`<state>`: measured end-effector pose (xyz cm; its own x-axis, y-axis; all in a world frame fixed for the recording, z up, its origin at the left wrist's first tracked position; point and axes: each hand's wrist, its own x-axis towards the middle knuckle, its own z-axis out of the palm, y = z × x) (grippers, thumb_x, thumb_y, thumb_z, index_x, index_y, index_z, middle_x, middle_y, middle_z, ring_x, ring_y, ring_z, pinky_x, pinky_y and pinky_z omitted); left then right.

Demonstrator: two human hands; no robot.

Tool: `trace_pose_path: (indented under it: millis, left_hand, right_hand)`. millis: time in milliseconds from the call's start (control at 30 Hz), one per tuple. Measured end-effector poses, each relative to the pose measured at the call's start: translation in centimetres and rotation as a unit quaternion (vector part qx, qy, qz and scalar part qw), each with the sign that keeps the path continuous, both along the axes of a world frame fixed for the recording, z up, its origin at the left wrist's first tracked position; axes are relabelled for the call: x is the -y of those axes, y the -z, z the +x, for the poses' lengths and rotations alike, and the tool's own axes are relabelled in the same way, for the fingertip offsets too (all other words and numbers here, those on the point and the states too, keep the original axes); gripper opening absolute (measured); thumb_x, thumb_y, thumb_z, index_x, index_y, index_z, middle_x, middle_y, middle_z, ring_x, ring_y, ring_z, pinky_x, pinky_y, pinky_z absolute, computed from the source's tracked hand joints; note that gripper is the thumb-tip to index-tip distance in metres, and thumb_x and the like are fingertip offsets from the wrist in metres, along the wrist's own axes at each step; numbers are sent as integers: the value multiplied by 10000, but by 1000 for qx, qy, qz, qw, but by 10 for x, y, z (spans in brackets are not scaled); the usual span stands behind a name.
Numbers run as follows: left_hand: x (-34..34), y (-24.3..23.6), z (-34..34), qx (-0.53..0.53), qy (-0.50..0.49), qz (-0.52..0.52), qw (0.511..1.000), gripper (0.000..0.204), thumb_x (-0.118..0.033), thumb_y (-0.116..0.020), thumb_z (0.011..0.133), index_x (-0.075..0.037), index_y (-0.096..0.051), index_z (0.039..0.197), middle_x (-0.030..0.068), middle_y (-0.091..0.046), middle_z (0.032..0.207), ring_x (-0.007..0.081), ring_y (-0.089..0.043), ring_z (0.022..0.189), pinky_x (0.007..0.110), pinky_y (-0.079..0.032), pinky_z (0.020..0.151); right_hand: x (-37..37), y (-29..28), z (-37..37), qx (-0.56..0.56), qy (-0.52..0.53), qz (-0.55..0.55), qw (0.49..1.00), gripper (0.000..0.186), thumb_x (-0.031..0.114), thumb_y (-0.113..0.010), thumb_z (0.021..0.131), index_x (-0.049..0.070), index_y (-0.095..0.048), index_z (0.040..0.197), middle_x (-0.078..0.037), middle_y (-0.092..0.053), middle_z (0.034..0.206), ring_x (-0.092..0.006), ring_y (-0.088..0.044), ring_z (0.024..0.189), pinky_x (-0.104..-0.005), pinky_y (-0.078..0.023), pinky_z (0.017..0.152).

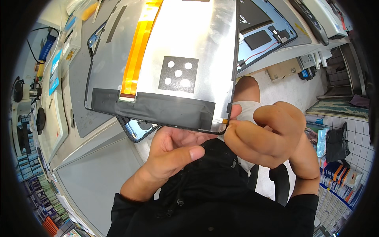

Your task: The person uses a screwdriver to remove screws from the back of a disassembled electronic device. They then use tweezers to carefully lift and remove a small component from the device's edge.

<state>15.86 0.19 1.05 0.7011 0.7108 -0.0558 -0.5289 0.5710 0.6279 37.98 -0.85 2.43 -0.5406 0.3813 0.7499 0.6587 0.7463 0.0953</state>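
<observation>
A tablet display panel (181, 35) fills the upper middle, its silvery metal back toward me. A wide orange flex cable (138, 51) runs down it to a band of black tape (158, 110) along the near edge. A black square with white dots (178, 74) sits on the metal. My left hand (169, 152) is palm up under the near edge, bearing the panel on its fingers; the thumb stands free and the fingertips are hidden. My right hand (268, 134) is closed, pinching the panel's near right corner beside a small orange tab (224, 121).
Blue tablet housing (260, 45) with a red wire lies behind the panel at right; another blue device corner (136, 128) shows beneath it. A grey mat (85, 114) covers the desk. On the left stands a white tray (59, 118). A wire rack with packets (339, 173) is at right.
</observation>
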Motion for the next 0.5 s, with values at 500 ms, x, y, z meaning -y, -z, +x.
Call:
trace_pose_path:
  millis: [500]
  left_hand:
    - [-6,18,-4,76,38,55,995,600,-34,-591,855,119,-392,1400,245,-427,1467,312,-391,1387,433,-293,1132]
  right_hand:
    - [-4,12,2,-149,-23,-126,981,219,61,-768,650,107,-684,847,10,-602,795,-144,-483,573,-267,-314,473]
